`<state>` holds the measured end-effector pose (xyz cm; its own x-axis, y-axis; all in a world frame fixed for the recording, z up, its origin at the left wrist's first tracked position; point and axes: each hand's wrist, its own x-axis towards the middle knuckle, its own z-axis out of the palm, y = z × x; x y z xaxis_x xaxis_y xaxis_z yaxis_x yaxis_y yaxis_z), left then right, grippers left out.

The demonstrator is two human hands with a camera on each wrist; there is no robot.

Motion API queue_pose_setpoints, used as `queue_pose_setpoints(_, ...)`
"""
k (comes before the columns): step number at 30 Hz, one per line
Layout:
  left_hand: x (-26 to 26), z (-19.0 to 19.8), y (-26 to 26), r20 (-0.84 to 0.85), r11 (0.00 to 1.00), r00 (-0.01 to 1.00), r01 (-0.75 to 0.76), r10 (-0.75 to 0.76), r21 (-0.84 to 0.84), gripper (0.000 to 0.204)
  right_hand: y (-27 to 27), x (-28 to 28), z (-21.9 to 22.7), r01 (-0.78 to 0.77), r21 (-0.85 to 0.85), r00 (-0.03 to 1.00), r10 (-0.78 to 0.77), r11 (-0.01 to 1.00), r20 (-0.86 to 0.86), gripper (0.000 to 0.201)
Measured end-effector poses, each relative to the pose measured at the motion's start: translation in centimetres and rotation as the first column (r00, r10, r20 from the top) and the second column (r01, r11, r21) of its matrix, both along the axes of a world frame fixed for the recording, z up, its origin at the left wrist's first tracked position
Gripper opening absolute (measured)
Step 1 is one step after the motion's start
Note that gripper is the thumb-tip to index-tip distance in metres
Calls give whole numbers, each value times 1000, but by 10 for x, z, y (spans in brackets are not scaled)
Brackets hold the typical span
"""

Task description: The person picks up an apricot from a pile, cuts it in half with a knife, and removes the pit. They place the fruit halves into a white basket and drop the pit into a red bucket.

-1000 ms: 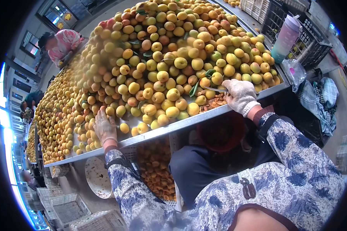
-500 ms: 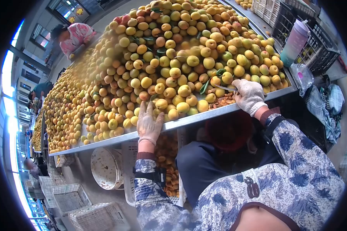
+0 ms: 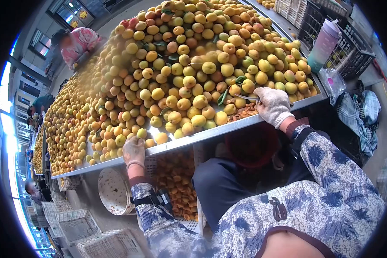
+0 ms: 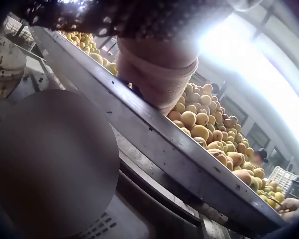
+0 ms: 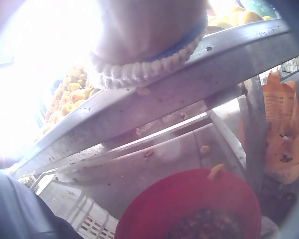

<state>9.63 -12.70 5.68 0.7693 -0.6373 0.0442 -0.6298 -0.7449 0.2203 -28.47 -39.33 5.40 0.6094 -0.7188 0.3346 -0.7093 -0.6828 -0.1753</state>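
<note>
A big heap of apricots covers a metal-rimmed table. At the near rim, my gloved left hand bends down beside the nearest fruit. Its fingertips are hidden, so I cannot tell whether it holds an apricot. Farther right, my right hand in a knit glove grips a knife with a thin curved blade pointing left over the fruit. Just under the blade lies a small pile of brownish-orange apricot pits. The left wrist view shows the left glove reaching over the metal rim.
Below the table are a crate of halved apricots, a red bucket and a white bucket. Pale crates stand left. A bottle and black crate sit right. Another person works across the heap.
My left hand first moved right along the rim with fingers spread over the fruit, then came back left and bent its fingers down. My right hand keeps its place with the knife.
</note>
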Motion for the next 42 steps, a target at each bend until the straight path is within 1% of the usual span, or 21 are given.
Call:
queue_pose_setpoints(2, 11, -5, 3, -34, 997, 999, 37, -40, -69, 26, 0, 0, 0, 17, -1, 1000, -17, 1000, -4, 28)
queue_pose_setpoints(4, 8, 1, 2, -154, 993, 985, -91, 79, -70, 27, -1, 0, -1, -5, -8, 1000, 5, 1000, 12, 28)
queue_pose_setpoints(5, 5, 3, -1, -144, 995, 988, -61, 49, -83, 31, -3, -1, -4, -31, -43, 999, 32, 999, 41, 19)
queue_pose_setpoints(6, -4, 8, -9, -145, 995, 988, -57, 45, -79, 31, -2, -1, -4, -26, -50, 999, 28, 998, 33, 20)
queue_pose_setpoints(8, -23, 19, -27, 34, 981, 989, 144, -141, -128, 39, -2, -1, -4, -19, -53, 1000, 20, 998, 17, 20)
queue_pose_setpoints(11, -19, -8, -57, 52, 965, 969, 245, -241, -97, 50, -2, -1, -7, -22, -43, 999, 24, 999, 40, 20)
queue_pose_setpoints(12, -24, -7, -67, -46, 983, 982, 180, -181, -16, 56, -2, 0, -6, -25, -49, 999, 27, 998, 43, 20)
queue_pose_setpoints(14, -36, -4, -77, 2, 996, 996, 88, -88, -20, 56, -1, -1, -4, -23, -57, 998, 26, 998, 49, 20)
queue_pose_setpoints(18, -32, -13, -76, 69, 996, 995, 72, -68, -58, 51, 0, 0, -2, 14, -25, 1000, -14, 1000, 16, 27)
queue_pose_setpoints(20, -29, -16, -73, 242, 995, 967, 64, -80, 74, 46, -1, 0, -3, 13, -32, 1000, -12, 999, 18, 27)
queue_pose_setpoints(22, -29, -8, -68, 426, 997, 902, 58, -71, 44, 38, -1, -1, -4, 18, -31, 1000, -17, 999, 22, 27)
queue_pose_setpoints(24, -18, -2, -61, 520, 995, 849, 102, -95, 14, 37, 0, -1, -2, 11, -15, 1000, -11, 1000, 20, 27)
queue_pose_setpoints(26, 2, 0, -55, 516, 995, 852, 53, -89, 84, 37, 1, -2, 1, 20, -8, 1000, -20, 1000, 12, 25)
queue_pose_setpoints(28, 20, 6, -41, 521, 999, 853, 8, 14, -39, 38, 1, -1, 2, 5, -27, 999, -4, 1000, 34, 24)
queue_pose_setpoints(33, 55, 26, -18, 505, 985, 847, -109, 163, -135, 46, 0, -1, 0, 12, -19, 1000, -12, 1000, 26, 25)
queue_pose_setpoints(34, 59, 26, -15, 490, 972, 845, -138, 216, -191, 48, 0, -1, 0, 11, -17, 1000, -10, 1000, 26, 25)
queue_pose_setpoints(35, 65, 28, -11, 391, 962, 883, -198, 258, -187, 53, -1, -1, 0, 13, -19, 1000, -13, 1000, 23, 25)
queue_pose_setpoints(36, 68, 24, -10, 390, 961, 883, -200, 260, -190, 53, -1, -1, -1, 16, -25, 1000, -15, 1000, 21, 24)
queue_pose_setpoints(38, 77, 21, -5, 343, 917, 854, -333, 392, -218, 57, 1, -1, 0, 12, -28, 1000, -11, 1000, 24, 24)
queue_pose_setpoints(40, 73, 17, -5, 370, 910, 837, -327, 404, -254, 62, 0, 0, 0, 10, -30, 1000, -9, 1000, 26, 25)
queue_pose_setpoints(42, 72, 4, -10, 566, 934, 764, -134, 310, -331, 59, 0, 0, -1, 13, -20, 999, -12, 1000, 35, 25)
